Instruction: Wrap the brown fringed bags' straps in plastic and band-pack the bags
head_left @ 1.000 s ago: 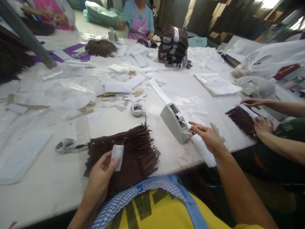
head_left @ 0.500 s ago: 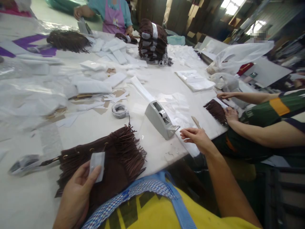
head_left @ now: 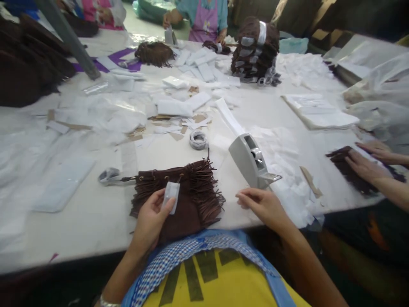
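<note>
A dark brown fringed bag [head_left: 179, 200] with metal eyelets lies on the table against my apron. Over its front, my left hand [head_left: 153, 213] pinches a small flat white wrapped packet [head_left: 171, 197] between thumb and fingers. My right hand [head_left: 260, 207] is just right of the bag, apart from it, with thumb and fingertips pressed together. Whatever those fingertips may hold is too small to make out. Beyond that hand stands a grey tape dispenser [head_left: 246, 160]. A wrapped strap end [head_left: 109, 176] sticks out left of the bag, and a wrapped coil [head_left: 198, 140] lies behind it.
White paper pieces [head_left: 174, 108] and plastic sheets [head_left: 111, 111] cover the table behind. A tall stack of brown bags [head_left: 255, 51] stands farther back. At right, a co-worker's hands [head_left: 367, 166] rest on another brown bag. A grey pole [head_left: 70, 38] rises at left.
My right hand has come away from the tape dispenser's front end toward the bag. The left hand still holds the white packet. The camera view has turned left.
</note>
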